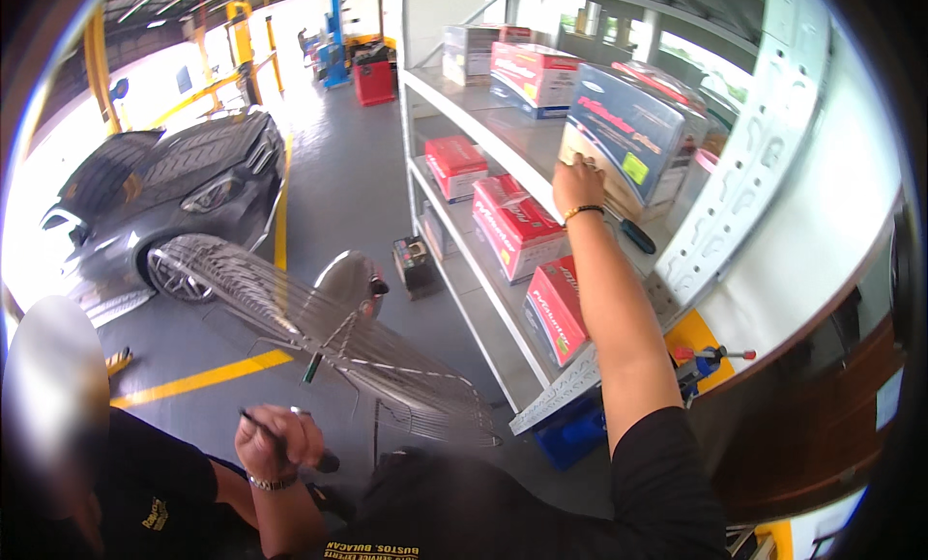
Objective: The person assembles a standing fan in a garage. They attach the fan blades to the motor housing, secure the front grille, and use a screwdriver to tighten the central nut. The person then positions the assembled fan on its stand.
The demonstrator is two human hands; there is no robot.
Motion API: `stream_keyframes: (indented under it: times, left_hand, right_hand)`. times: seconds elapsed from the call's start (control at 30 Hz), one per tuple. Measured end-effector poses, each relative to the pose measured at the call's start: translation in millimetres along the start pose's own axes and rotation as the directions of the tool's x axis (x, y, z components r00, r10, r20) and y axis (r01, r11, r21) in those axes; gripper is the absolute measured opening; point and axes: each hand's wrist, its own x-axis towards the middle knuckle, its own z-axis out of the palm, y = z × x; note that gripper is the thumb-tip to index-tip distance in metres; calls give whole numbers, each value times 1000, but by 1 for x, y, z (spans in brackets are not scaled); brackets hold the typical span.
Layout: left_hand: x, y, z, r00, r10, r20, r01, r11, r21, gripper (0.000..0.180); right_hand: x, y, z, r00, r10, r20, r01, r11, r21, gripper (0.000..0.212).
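Note:
My right arm (633, 357) stretches up to the metal shelf. There my right hand (582, 185), with a dark bracelet, presses bent fingers against the lower front of a large blue cardboard box (626, 125); its fingertips are partly hidden. Beside that wrist lies a dark-handled tool (637, 236), its thin shaft pointing toward the hand. Low on the left, my left hand (280, 438), wearing a watch, is closed round a slim black stick-like thing (259, 427). Its exact kind does not show.
Red boxes (517, 227) fill the lower shelf, and more boxes (536, 77) stand on the upper one. A large wire-guarded fan (406, 391) stands left of the shelf, with a battery (414, 265) on the floor. A person (145, 473) stands close at left. Behind is a grey car (193, 178).

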Motion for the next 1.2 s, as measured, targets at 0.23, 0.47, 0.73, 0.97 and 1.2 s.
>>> stream_keyframes:
  times: [0.23,0.47,0.73,0.97,1.2]
  left_hand:
    - [-33,-6,-26,598,68,-798,84,986,146,41]
    - [-87,-49,-106,388,-149,-910,721,663,199,46]
    - [-53,-72,-143,480,-77,-874,876,101,472,50]
    - [-49,-54,-147,445,-201,-873,891,202,407,51]
    - [-51,-36,-153,510,-350,-785,860,179,479,51]
  right_hand:
    - [25,45,30,955,189,229,-128,958,-257,35]
    - [0,18,-4,992,125,-19,-126,967,-220,24]
    - [6,27,10,961,29,-275,-59,993,-101,17]
    - [2,25,0,784,-277,-556,391,915,96,15]
    - [-93,19,-102,751,-130,-648,491,766,415,21]
